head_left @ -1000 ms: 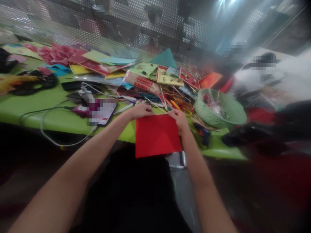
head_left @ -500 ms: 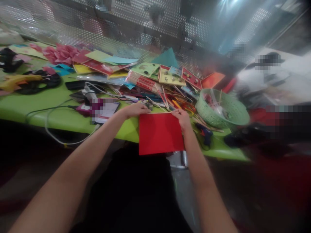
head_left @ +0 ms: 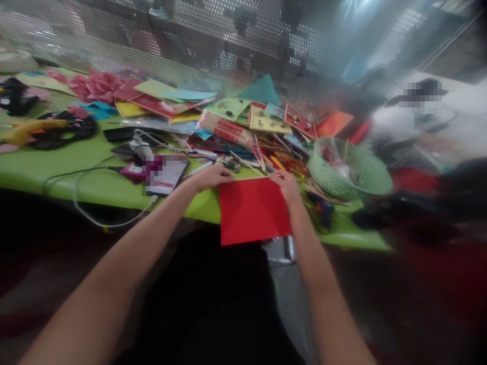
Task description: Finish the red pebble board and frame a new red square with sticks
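Note:
A square sheet of red paper (head_left: 254, 210) lies on the near edge of the green table (head_left: 76, 180) and hangs partly over it. My left hand (head_left: 212, 177) rests at the sheet's far left corner, fingers closed and pressing down on it. At the far right corner my right hand (head_left: 287, 186) pinches the paper's edge. Both forearms reach in from the bottom of the view.
A green woven basket (head_left: 361, 175) stands right of the paper, a glue gun (head_left: 323, 209) in front of it. Sticks, pens and coloured cards (head_left: 266, 121) crowd the table behind. A phone (head_left: 167, 175) with a white cable lies left. Someone sits at the far right.
The view has shifted slightly; the red sheet and both hands stay at the same corners, the left hand sliding a little along the far edge.

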Tool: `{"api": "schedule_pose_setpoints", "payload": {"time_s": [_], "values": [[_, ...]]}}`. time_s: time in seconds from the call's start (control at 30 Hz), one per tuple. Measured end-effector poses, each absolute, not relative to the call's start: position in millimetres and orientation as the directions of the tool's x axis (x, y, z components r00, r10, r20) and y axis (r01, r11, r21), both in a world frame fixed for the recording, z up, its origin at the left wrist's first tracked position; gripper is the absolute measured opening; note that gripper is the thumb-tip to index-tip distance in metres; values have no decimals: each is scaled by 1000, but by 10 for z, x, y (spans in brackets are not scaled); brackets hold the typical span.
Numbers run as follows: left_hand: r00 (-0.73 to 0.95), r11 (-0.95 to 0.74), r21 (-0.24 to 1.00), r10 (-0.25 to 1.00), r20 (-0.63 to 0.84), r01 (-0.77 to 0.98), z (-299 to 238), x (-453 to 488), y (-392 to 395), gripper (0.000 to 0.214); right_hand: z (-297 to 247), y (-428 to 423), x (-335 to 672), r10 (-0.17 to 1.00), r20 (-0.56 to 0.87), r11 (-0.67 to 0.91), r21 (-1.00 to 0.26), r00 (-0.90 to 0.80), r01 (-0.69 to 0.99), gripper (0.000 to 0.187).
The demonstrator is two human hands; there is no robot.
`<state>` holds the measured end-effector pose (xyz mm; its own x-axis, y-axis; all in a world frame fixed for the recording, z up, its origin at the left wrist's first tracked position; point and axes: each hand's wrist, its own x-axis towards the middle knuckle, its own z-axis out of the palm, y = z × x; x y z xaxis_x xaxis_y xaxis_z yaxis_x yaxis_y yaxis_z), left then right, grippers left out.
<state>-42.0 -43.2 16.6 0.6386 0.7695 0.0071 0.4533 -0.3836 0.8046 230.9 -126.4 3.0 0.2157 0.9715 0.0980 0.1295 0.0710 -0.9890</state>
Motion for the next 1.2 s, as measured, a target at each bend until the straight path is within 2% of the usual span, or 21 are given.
{"api": "schedule_pose_setpoints", "payload": {"time_s": [0.1, 0.3, 0.57, 0.9, 1.2], "values": [[650, -367, 809, 760, -23, 458, 211, -414, -460, 32, 28, -1263, 2298, 972, 98, 74, -990, 212, 116, 36], [595, -326, 849, 804, 18, 415, 110, -399, -430, 30, 43, -1299, 2260, 967, 51, 55, -998, 251, -7, 33], [418, -193, 966, 902, 105, 173, -180, -532, -431, 41, 22, -1273, 2314, 935, 82, 98, -995, 346, -30, 38], [392, -253, 938, 908, 146, 238, -187, -526, -459, 37, 11, -1281, 2302, 951, 96, 90, -995, 292, 34, 37], [423, -246, 941, 897, 130, 232, -161, -524, -477, 41, 38, -1292, 2289, 952, 76, 82, -997, 295, -9, 39]]}}
